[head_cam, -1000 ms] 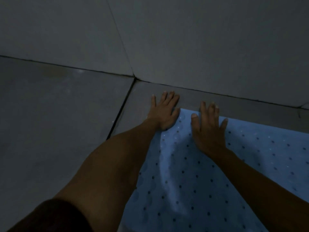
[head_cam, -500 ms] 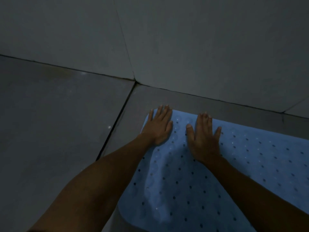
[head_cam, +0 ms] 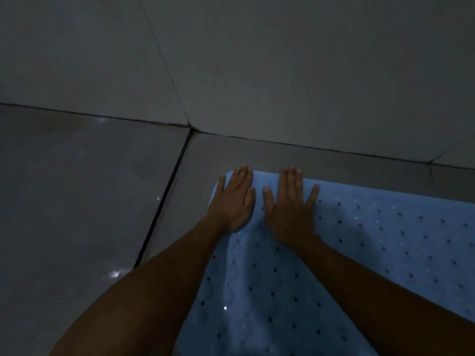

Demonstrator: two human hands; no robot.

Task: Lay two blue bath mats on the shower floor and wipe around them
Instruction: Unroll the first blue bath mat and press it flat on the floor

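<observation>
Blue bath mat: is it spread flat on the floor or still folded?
Spread. The blue bath mat lies open on the floor, left hand and right hand flat near its far corner. Near end out of frame.

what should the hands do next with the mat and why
Probably slide both palms apart along the far edge, pressing down. The left hand and right hand lie flat, side by side, on the far left corner of the blue bath mat, and a raised ripple near the left forearm suggests the mat isn't seated flat.
</observation>
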